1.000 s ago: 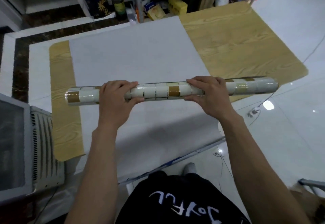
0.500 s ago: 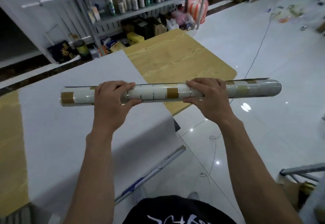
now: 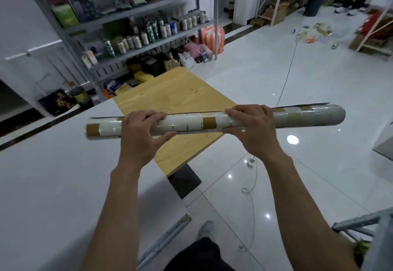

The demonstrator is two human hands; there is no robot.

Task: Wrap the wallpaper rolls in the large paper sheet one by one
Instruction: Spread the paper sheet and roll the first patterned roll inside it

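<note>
A glossy white tiled floor (image 3: 276,75) fills the right side, with ceiling lights reflected in it. On the left, the large paper sheet (image 3: 53,185) lies flat and pale over a table (image 3: 180,94), leaving only the table's light wood-grain far corner bare. Behind the table, against the wall, stands a grey metal shelf (image 3: 138,10) crowded with boxes, bottles and a row of cans (image 3: 148,34). Their labels are too small and blurred to read.

The wallpaper roll (image 3: 191,123) is held crosswise and nearly level in front of the person. Its left end is above the paper sheet, its middle above the bare table corner, and its right end out over the floor. It has white squares broken by brown-gold ones under a shiny clear film, and a loose edge stands up along its top.

The left hand (image 3: 140,136) grips the roll from above, fingers curled over the far side and thumb stretched along the near underside. The right hand (image 3: 253,130) clasps it the same way, further right.

An orange-and-white striped bag (image 3: 212,39) sits on the floor by the shelf. A black box (image 3: 57,102) near the wall bears gold characters, too blurred to make out. Beside it stands a green tin (image 3: 79,96). Another roll (image 3: 168,236) lies low beside the table, and a thin cable (image 3: 287,75) trails across the tiles.
</note>
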